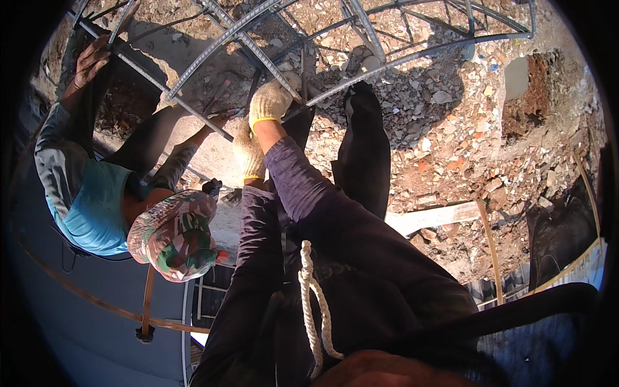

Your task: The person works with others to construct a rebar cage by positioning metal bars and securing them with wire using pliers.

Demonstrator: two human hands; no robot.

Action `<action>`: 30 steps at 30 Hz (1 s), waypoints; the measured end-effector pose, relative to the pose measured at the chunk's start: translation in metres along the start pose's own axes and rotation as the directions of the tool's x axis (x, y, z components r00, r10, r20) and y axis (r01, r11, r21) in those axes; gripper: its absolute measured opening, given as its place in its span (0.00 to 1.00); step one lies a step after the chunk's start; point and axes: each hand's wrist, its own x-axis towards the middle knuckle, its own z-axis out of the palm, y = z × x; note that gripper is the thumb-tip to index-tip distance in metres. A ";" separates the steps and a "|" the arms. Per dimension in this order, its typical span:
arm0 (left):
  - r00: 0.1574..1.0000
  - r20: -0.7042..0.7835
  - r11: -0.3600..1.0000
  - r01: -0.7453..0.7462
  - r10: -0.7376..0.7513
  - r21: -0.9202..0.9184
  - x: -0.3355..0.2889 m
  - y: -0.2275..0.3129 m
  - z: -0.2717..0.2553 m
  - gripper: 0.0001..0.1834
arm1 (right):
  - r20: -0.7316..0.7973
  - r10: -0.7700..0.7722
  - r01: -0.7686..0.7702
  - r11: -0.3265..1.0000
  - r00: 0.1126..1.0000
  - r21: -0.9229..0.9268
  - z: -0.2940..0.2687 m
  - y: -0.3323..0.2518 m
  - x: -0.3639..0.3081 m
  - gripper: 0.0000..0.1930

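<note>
My left hand (248, 155), in a cream knitted glove with a yellow cuff, is closed just below the other hand. It is beside the near end of a long ribbed steel bar, and what its fingers hold is hidden. My right hand (269, 103), gloved the same way, is wrapped at a slanting steel reinforcing bar (261, 57). That bar belongs to a rebar cage (219, 44) of long bars and cross pieces spanning the top of the view. A thin dark rod (253, 87) runs down toward both hands, its lower end covered by the gloves.
At left a co-worker in a camouflage cap (177, 235) crouches, one bare hand (92, 61) on the cage. Broken rubble (445, 138) covers the ground around my dark-clad legs. A pale board (438, 218) lies at right. A white rope (309, 303) hangs before my body.
</note>
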 end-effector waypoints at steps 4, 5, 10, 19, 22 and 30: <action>0.996 0.057 0.997 -0.066 0.064 0.036 -0.003 0.019 0.014 0.20 | 0.339 -0.146 0.190 0.977 0.929 -0.099 -0.070 0.002 -0.022 0.25; 0.993 0.084 0.996 -0.081 0.078 0.039 -0.003 0.021 0.020 0.20 | 0.392 -0.158 0.194 0.979 0.906 -0.054 -0.077 0.001 -0.016 0.25; 0.966 0.221 0.988 -0.150 0.137 0.045 0.009 0.024 0.049 0.20 | 0.411 -0.181 0.159 0.984 0.893 0.086 -0.070 0.000 0.024 0.25; 0.916 0.400 0.955 -0.149 0.035 0.257 0.021 0.021 0.059 0.21 | 0.146 -0.577 0.593 0.798 0.804 -0.111 -0.032 0.001 0.010 0.31; 0.949 0.290 0.992 -0.121 0.121 -0.018 0.005 0.025 0.068 0.19 | 0.037 -0.885 0.675 0.380 0.463 0.632 -0.049 0.066 -0.085 0.29; 0.921 0.344 0.972 -0.112 0.180 -0.208 0.008 0.030 0.070 0.14 | -0.613 -0.443 0.672 0.712 0.654 0.202 -0.010 0.241 -0.015 0.21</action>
